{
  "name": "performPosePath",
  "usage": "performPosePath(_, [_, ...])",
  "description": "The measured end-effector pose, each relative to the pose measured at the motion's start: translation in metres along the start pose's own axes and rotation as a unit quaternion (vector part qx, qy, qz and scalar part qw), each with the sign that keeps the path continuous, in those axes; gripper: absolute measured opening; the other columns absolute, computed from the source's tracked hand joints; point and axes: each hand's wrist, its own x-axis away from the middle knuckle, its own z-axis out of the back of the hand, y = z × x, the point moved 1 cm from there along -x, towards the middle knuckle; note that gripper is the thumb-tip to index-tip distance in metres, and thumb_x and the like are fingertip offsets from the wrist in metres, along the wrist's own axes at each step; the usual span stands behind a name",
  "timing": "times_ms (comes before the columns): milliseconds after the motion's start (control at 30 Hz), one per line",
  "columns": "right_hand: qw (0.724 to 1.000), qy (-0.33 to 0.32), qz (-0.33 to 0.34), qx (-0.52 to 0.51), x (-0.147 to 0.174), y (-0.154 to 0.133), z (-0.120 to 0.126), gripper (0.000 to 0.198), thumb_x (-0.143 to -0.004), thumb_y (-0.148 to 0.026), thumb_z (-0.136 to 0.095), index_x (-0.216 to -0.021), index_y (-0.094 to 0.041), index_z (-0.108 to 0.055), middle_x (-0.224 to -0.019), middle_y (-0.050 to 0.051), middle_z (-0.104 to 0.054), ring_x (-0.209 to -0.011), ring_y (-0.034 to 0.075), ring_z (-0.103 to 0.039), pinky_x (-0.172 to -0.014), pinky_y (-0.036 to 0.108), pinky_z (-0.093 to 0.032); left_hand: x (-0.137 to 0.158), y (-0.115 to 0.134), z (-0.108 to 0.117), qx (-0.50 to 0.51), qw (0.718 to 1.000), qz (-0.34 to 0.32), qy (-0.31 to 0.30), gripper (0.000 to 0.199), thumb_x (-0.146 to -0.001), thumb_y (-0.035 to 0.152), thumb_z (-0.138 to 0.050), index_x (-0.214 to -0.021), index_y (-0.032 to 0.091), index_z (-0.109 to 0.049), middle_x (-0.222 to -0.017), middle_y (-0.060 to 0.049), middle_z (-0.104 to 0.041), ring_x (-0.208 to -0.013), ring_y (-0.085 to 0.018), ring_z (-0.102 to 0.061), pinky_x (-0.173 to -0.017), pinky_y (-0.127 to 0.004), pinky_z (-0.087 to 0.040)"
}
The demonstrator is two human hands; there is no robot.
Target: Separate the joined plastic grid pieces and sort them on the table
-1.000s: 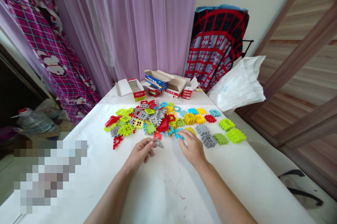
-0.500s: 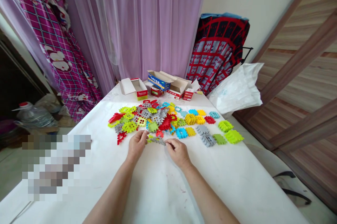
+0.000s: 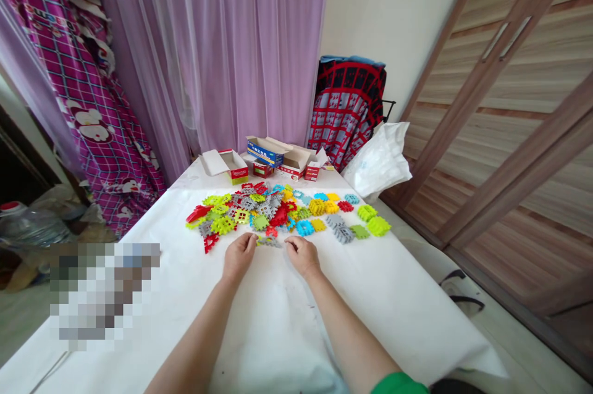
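Your two hands face each other over the white worktop (image 3: 264, 314), with small grey and green toothed pieces (image 3: 269, 242) lying between them at the near edge of a multicoloured pile (image 3: 250, 205). Your left hand (image 3: 239, 255) sits at the green end, fingers bunched narrow; your right hand (image 3: 303, 254) is by the grey end, its fingers curled in just as tightly — whether either pair actually grips a piece is too small to tell.

A second ago, your right hand is out at the blue piece (image 3: 305, 228); now that piece lies uncovered beside a yellow one (image 3: 318, 225), and the hand is back opposite your left, much as half a second ago. The grey stack (image 3: 340, 229) keeps its place farther right. Your view swings rightward, too — more of the wooden wardrobe (image 3: 500, 104) shows, handles included, and a green sleeve (image 3: 399, 383) enters at the bottom.
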Motion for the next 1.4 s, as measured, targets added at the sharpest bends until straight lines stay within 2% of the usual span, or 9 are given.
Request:
performPosePath(100, [1.000, 0.002, -0.013, 0.023, 0.006, -0.002, 0.005, 0.025, -0.081, -0.016, -0.050, -0.087, -0.025, -0.074, -0.092, 0.002, -0.075, -0.086, 0.017, -0.068, -0.080, 0.024, -0.048, 0.009, -0.002, 0.016, -0.075, 0.996, -0.037, -0.028, 0.034, -0.089, 0.040, -0.039, -0.080, 0.022, -0.066, -0.071, -0.002, -0.068, -0.068, -0.016, -0.061, -0.063, -0.024, -0.041])
performPosePath(267, [0.998, 0.004, -0.028, 0.055, 0.018, -0.003, 0.012, 0.026, -0.082, -0.017, -0.050, -0.088, -0.025, -0.074, -0.092, 0.002, -0.075, -0.084, 0.017, -0.068, -0.078, 0.023, -0.048, 0.025, -0.007, 0.043, -0.197, 0.975, -0.079, -0.070, 0.029, -0.091, 0.032, -0.039, -0.086, 0.022, -0.066, -0.090, -0.006, -0.071, -0.082, -0.018, -0.065, -0.071, -0.026, -0.042])
performPosePath(567, [0.996, -0.005, -0.055, 0.070, 0.026, -0.007, 0.019, 0.025, -0.083, -0.019, -0.050, -0.088, -0.026, -0.074, -0.095, 0.001, -0.075, -0.088, 0.018, -0.068, -0.078, 0.024, -0.047, 0.040, -0.001, 0.052, -0.311, 0.942, -0.074, -0.100, 0.033, -0.096, 0.032, -0.032, -0.092, 0.021, -0.063, -0.097, -0.008, -0.068, -0.090, -0.020, -0.065, -0.074, -0.029, -0.044])
performPosePath(800, [0.996, -0.019, -0.059, 0.064, 0.027, -0.010, 0.022, 0.025, -0.083, -0.019, -0.050, -0.088, -0.026, -0.073, -0.094, 0.001, -0.075, -0.086, 0.018, -0.068, -0.076, 0.023, -0.047, 0.045, 0.003, 0.057, -0.334, 0.936, -0.050, -0.101, 0.033, -0.097, 0.031, -0.031, -0.095, 0.021, -0.063, -0.098, -0.008, -0.068, -0.094, -0.020, -0.064, -0.075, -0.029, -0.044])
performPosePath(1167, [0.999, -0.031, -0.019, 0.009, 0.035, -0.007, 0.018, 0.026, -0.083, -0.022, -0.047, -0.090, -0.025, -0.071, -0.094, 0.002, -0.074, -0.079, 0.015, -0.066, -0.073, 0.023, -0.046, 0.046, 0.005, 0.056, -0.339, 0.934, -0.027, -0.110, 0.031, -0.097, 0.032, -0.033, -0.093, 0.022, -0.062, -0.095, -0.006, -0.067, -0.091, -0.018, -0.064, -0.074, -0.027, -0.042])
performPosePath(1300, [0.997, -0.036, -0.049, -0.052, 0.031, -0.010, 0.011, 0.026, -0.081, -0.024, -0.048, -0.095, -0.025, -0.069, -0.082, 0.001, -0.074, -0.068, 0.016, -0.066, -0.067, 0.024, -0.047, 0.046, 0.002, 0.056, -0.320, 0.940, -0.033, -0.112, 0.030, -0.097, 0.031, -0.033, -0.092, 0.023, -0.062, -0.095, -0.005, -0.067, -0.090, -0.017, -0.064, -0.075, -0.026, -0.043])
performPosePath(1400, [0.992, -0.027, -0.060, -0.105, 0.012, -0.018, 0.005, 0.019, -0.079, -0.028, -0.048, -0.086, -0.023, -0.065, -0.071, 0.000, -0.071, -0.062, 0.016, -0.065, -0.061, 0.024, -0.046, 0.040, -0.006, 0.055, -0.276, 0.955, -0.028, -0.106, 0.030, -0.096, 0.031, -0.034, -0.092, 0.023, -0.063, -0.094, -0.005, -0.069, -0.089, -0.017, -0.065, -0.075, -0.026, -0.043])
